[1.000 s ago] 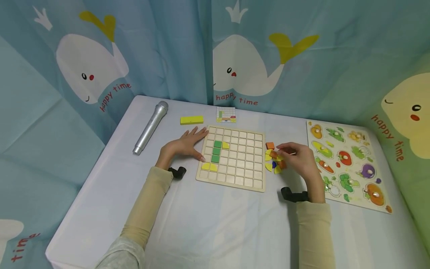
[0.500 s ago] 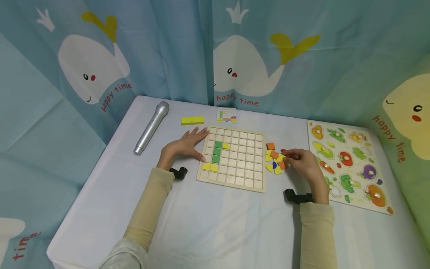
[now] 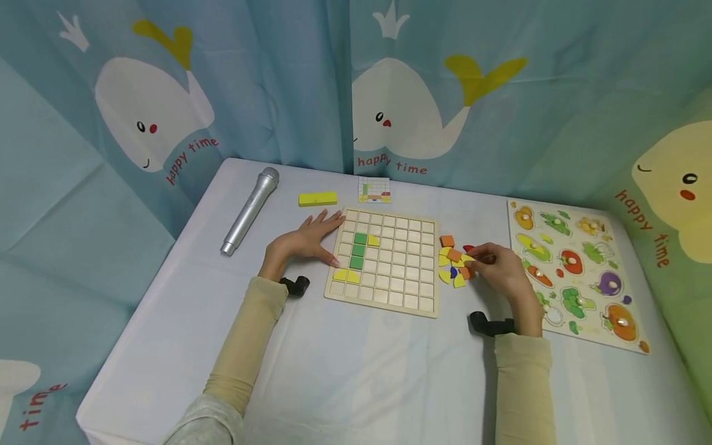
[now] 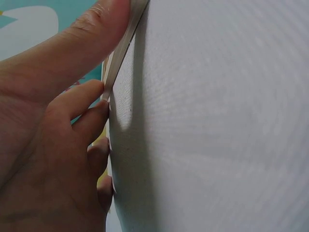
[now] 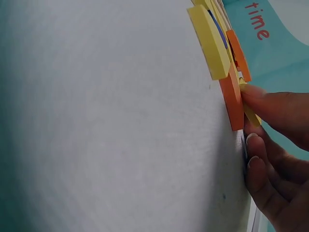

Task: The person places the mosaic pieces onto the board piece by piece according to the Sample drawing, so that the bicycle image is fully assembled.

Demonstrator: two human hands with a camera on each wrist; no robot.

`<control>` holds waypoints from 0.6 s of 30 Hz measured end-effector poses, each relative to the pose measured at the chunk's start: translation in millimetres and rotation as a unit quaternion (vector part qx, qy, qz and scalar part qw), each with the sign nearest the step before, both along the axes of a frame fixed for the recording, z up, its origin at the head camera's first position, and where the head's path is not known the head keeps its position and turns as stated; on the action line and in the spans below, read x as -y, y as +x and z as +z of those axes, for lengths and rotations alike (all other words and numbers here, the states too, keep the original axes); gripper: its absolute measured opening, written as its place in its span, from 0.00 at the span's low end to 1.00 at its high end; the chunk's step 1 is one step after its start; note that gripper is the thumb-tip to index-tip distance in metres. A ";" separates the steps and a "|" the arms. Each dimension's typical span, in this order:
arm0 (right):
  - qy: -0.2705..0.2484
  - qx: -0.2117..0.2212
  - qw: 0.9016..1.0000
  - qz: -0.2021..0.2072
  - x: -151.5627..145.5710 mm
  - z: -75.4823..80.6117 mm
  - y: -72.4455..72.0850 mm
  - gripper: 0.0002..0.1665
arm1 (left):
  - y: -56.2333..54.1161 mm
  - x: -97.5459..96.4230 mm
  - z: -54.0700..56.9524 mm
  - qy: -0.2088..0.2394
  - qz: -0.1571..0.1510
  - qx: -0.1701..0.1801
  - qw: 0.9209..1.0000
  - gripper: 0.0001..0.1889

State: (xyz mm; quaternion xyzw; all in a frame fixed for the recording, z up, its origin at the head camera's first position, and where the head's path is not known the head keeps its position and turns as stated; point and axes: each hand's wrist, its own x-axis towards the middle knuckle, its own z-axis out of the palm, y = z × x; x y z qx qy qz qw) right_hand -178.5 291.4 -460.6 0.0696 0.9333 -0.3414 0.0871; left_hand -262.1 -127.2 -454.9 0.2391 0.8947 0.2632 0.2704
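My left hand (image 3: 311, 238) lies spread at the left edge of a wooden grid board (image 3: 400, 304), its thumb and fingertips touching the rim. Green square tiles (image 3: 358, 250) stand in a column on the board. A yellow tile (image 3: 374, 240) sits beside the top one, and two yellow quarter-round tiles (image 3: 347, 276) lie lower left. Right of the board, my right hand (image 3: 500, 269) pinches a yellow tile (image 5: 251, 115) between thumb and finger, over a loose pile. In that pile are orange squares (image 3: 447, 241), yellow quarter-rounds (image 3: 445, 276), a blue piece (image 3: 453, 272) and a red piece (image 3: 469, 248).
Behind the board are a small pattern card (image 3: 374, 190) and a yellow block (image 3: 317, 199). A silver toy microphone (image 3: 250, 212) lies at the left. At the right is a vegetable peg puzzle (image 3: 584, 275), partly behind my right forearm. Curtains hang around the table (image 3: 389, 383).
My right hand has shifted a little right and toward me over the pile, uncovering more tiles and the red piece. My left hand keeps its place at the board's edge.
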 end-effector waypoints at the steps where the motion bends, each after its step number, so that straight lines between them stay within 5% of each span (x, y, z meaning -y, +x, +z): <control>1: 0.000 -0.002 1.000 -0.001 0.3 -0.3 -0.2 0.18 | -0.2 0.0 -0.3 0.000 0.000 0.000 1.000 0.62; 18: -0.028 -0.045 0.999 -0.011 3.5 8.8 2.0 0.16 | 0.4 -0.2 -0.5 -0.005 -0.005 -0.005 1.000 0.61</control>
